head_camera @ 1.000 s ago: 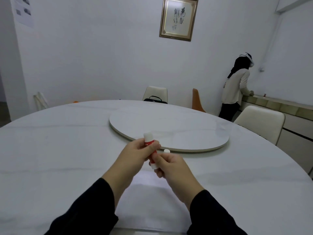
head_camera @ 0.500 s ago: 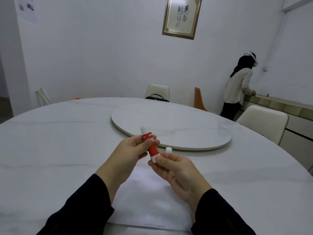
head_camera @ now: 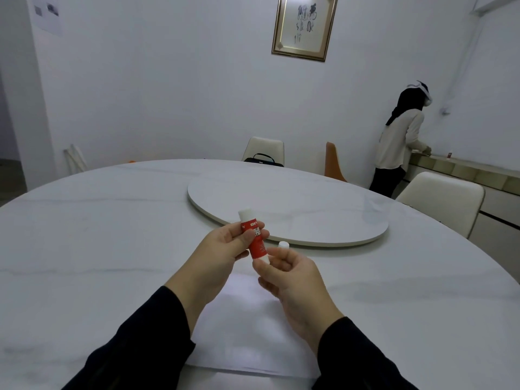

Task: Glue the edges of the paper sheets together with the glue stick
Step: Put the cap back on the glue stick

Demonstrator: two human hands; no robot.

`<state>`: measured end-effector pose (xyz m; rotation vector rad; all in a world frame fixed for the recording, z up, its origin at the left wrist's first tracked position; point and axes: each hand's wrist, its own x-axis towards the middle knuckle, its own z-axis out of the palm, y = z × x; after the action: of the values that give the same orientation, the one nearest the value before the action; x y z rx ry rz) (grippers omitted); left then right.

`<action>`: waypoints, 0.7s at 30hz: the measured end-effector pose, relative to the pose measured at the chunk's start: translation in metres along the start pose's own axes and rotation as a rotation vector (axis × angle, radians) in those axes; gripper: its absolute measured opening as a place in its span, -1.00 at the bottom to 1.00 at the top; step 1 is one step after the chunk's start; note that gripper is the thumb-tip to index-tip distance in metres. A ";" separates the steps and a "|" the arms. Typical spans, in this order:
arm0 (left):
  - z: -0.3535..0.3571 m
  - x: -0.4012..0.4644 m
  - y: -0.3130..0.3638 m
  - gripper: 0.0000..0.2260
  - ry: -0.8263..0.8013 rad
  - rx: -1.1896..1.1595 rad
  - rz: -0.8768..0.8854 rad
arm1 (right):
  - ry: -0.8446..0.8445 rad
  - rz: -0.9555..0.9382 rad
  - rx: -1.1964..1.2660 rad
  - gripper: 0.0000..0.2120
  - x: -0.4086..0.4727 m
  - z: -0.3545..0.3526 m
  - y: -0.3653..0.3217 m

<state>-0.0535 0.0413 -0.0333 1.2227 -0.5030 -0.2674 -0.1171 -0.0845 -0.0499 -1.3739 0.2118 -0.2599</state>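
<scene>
A red glue stick [head_camera: 255,240] with its white glue end uncovered points up and away, tilted left. My left hand [head_camera: 225,250] grips its red body between thumb and fingers. My right hand [head_camera: 289,280] pinches the stick's white base with thumb and forefinger, and a small white cap [head_camera: 283,245] sticks up from its curled fingers. Both hands hover above white paper sheets [head_camera: 247,333] lying flat on the table near me; the sheets' near edge is partly hidden by my dark sleeves.
The round white marble table [head_camera: 84,249] has a raised turntable [head_camera: 309,209] at its middle. Chairs [head_camera: 441,198] stand round the far side, one with a black bag [head_camera: 263,160]. A person [head_camera: 399,142] stands at a counter by the right wall.
My right hand has slid down from the stick's body to its white base, so more of the red label shows. Both hands stay close together above the paper.
</scene>
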 end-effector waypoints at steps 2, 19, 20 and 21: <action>-0.002 0.000 0.001 -0.84 -0.002 -0.014 0.000 | -0.120 0.132 0.161 -0.77 -0.006 0.000 -0.009; -0.001 0.000 0.000 -0.85 0.026 -0.068 0.022 | -0.036 -0.017 0.162 -0.88 -0.002 0.003 0.001; -0.001 0.000 -0.001 -0.85 0.022 -0.064 0.018 | -0.015 -0.044 0.127 -0.78 0.000 0.002 0.002; 0.000 0.000 -0.001 -0.85 0.017 -0.059 0.013 | -0.020 -0.045 0.091 -0.71 0.000 0.002 0.001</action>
<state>-0.0536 0.0410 -0.0344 1.1627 -0.4849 -0.2587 -0.1163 -0.0823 -0.0506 -1.2913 0.1505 -0.2898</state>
